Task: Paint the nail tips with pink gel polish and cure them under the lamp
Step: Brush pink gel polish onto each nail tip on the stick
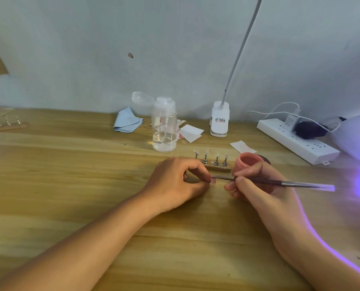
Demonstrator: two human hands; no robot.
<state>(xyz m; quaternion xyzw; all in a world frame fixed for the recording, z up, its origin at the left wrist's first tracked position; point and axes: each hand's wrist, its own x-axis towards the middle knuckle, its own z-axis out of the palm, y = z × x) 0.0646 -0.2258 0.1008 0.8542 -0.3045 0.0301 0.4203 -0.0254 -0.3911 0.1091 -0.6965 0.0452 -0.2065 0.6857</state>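
Left hand [174, 181] is pinching a nail tip [213, 181] steady while right hand [256, 185] is gripping the brush [280, 182] against it, gel pot [249, 162] just beyond.

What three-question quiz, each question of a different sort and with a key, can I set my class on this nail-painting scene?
1. True or false: the right hand holds the brush while the left hand pinches a nail tip at its bristles.
2. How many metal holders stand on the wooden stand? A two; B four; C seven.
3. Fill the gap: the violet glow of the lamp falls on the table's ____ side.

Key: 1 true; 2 B; 3 right.
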